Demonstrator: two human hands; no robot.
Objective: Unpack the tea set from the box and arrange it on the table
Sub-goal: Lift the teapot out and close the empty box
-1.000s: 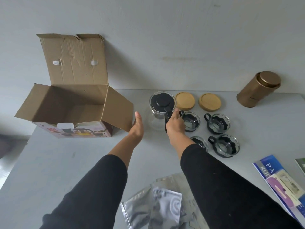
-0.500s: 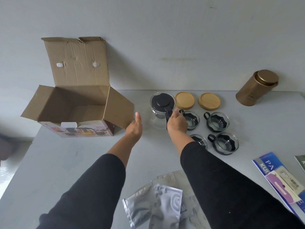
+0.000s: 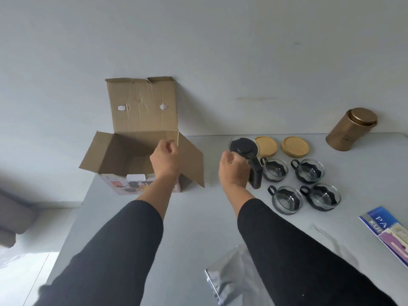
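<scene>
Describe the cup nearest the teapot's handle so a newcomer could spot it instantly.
Start at the open cardboard box on the table, then move right past the glass teapot with the black lid. Four glass cups sit in a square there; it is the far-left cup, right beside the teapot's black handle.

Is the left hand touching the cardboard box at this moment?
Cannot tell. In the head view the left hand overlaps the cardboard box near its right flap, fingers loosely curled, but it may be hovering in front of it; no contact or gap shows plainly.
</scene>
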